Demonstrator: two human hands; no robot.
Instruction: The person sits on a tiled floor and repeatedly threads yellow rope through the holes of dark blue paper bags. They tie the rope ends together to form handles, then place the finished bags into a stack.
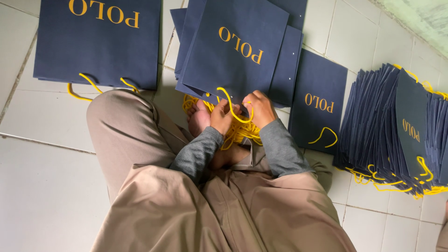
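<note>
**Both hands on a yellow cord at the edge of a navy paper bag**

At the far left, a flat navy bag (95, 44) lies on the white tiled floor (42, 186), its two yellow handle loops (100, 86) pointing toward your knee. Your bent leg in tan trousers (135, 154) crosses the floor just below it.

Moving to the middle, your left hand (221, 117) pinches a yellow cord (232, 106) between thumb and fingers, closed on it. The cord arches up from the lower edge of the top navy bag (235, 51), which rests on a small stack of similar bags (284, 70) in front of you. Your right hand (260, 108) sits just beside the left, fingers curled tight against the same edge of the bag and the cord's other end. Beneath both hands lies a loose heap of yellow cords (240, 133), touching your bare foot (199, 119).

To the right, a single finished bag (317, 100) lies flat with one yellow loop showing. At the far right, a thick row of bags (396, 126) stands on edge, packed closely, with yellow handles spilling out along the bottom.
</note>
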